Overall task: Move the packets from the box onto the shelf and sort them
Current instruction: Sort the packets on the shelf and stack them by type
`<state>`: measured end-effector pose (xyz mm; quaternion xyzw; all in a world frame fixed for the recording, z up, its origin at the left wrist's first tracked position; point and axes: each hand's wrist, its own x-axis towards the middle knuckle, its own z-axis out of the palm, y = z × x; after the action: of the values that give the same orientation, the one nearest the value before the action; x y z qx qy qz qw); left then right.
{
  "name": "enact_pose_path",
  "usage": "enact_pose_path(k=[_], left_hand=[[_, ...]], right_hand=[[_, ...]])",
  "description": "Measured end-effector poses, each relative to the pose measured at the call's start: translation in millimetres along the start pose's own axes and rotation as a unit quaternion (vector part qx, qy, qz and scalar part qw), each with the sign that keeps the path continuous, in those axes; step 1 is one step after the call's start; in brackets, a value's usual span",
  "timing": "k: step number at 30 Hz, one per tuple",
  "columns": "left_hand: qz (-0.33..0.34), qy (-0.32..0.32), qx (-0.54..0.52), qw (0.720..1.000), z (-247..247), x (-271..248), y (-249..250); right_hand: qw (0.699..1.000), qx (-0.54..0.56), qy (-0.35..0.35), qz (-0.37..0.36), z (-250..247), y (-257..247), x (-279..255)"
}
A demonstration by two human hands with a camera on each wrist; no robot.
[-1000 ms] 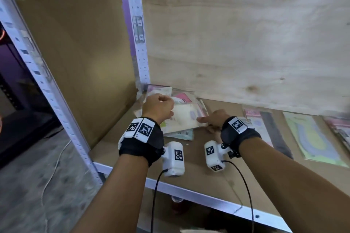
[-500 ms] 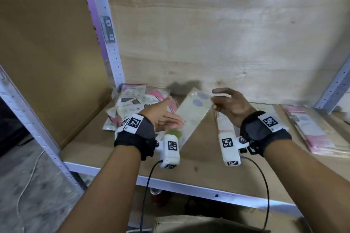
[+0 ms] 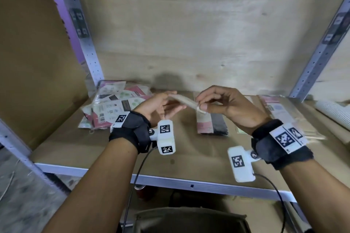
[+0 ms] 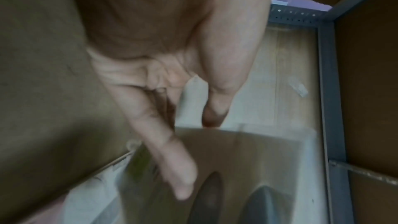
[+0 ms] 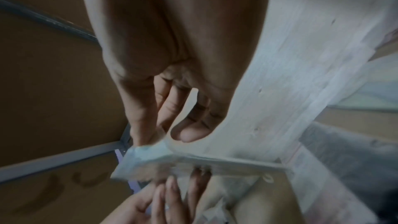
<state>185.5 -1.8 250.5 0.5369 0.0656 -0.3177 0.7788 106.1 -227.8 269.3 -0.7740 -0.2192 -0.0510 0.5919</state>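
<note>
Fingers [image 3: 201,107] of the right hand [image 3: 225,107] pinch the right end of a pale, flat packet [image 3: 186,102], thumb and forefinger closed on its edge while the other fingers curl loosely above. The left hand [image 3: 159,107] meets the packet's other end with its fingers nearly straight, the packet lying across them and the thumb on its top; I cannot tell how firmly that hand has it. The packet hangs in the air between the two hands, tilted down toward the right, above the middle of the shelf [image 3: 106,147].

On the shelf's far left corner lies a loose heap of pink and white packets [image 3: 113,108], overlapping at odd angles. Just beneath the held packet, a dark packet with a pink end [image 3: 212,123] lies flat on the board. Further right, near the metal upright [image 3: 318,51], a neater stack of pale packets [image 3: 278,109] rests against the back.

From the right wrist, the packet [image 5: 183,161] shows as a thin, bluish-white slab, with the left hand's fingers [image 5: 170,198] under it. The left wrist view is blurred. At the near edge below the shelf the rim of a box [image 3: 189,213] shows.
</note>
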Motion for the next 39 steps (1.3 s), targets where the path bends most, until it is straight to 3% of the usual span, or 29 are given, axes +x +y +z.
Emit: enact_pose_path(k=[3, 6, 9, 12, 14, 17, 21, 27, 30, 33, 39], left_hand=[[0.064, 0.059, 0.022, 0.996, 4.1, 7.5, -7.0], [0.089, 0.039, 0.055, 0.994, 6.2, 9.6, -10.9], [0.105, 0.020, 0.106, 0.989, 12.3, 8.2, -18.1], [0.097, -0.014, 0.145, 0.985, 19.3, 10.5, -27.0], [0.087, -0.017, 0.186, 0.979, 23.5, 12.2, -33.0], [0.119, 0.029, 0.180, 0.976, 24.4, 18.5, -36.1], [0.224, 0.128, 0.090, 0.962, 17.0, 27.4, -30.2], [0.252, 0.181, 0.235, 0.921, 10.3, 40.0, -37.7], [0.224, 0.171, 0.270, 0.921, 13.8, 42.3, -40.9], [0.237, 0.148, 0.283, 0.918, 17.0, 45.7, -46.7], [0.268, 0.137, 0.243, 0.922, 24.2, 53.1, -48.7]], right_hand=[[0.999, -0.026, 0.005, 0.020, -10.4, 8.7, -9.6], [0.995, 0.001, 0.088, 0.054, -15.4, 18.6, -16.3], [0.973, 0.051, 0.168, 0.148, -18.0, 31.7, -21.3], [0.957, 0.085, 0.111, 0.254, -19.2, 45.2, -27.1], [0.962, 0.068, 0.079, 0.253, -20.2, 52.5, -30.7], [0.969, 0.046, 0.054, 0.236, -25.7, 57.2, -33.8], [0.963, -0.015, 0.025, 0.267, -34.5, 60.3, -41.0], [0.956, -0.042, 0.073, 0.280, -48.0, 62.5, -54.0], [0.957, -0.026, 0.096, 0.272, -52.9, 65.2, -57.9], [0.960, -0.023, 0.097, 0.261, -57.2, 68.2, -61.0], [0.945, -0.097, -0.011, 0.313, -74.5, 68.9, -63.8]])
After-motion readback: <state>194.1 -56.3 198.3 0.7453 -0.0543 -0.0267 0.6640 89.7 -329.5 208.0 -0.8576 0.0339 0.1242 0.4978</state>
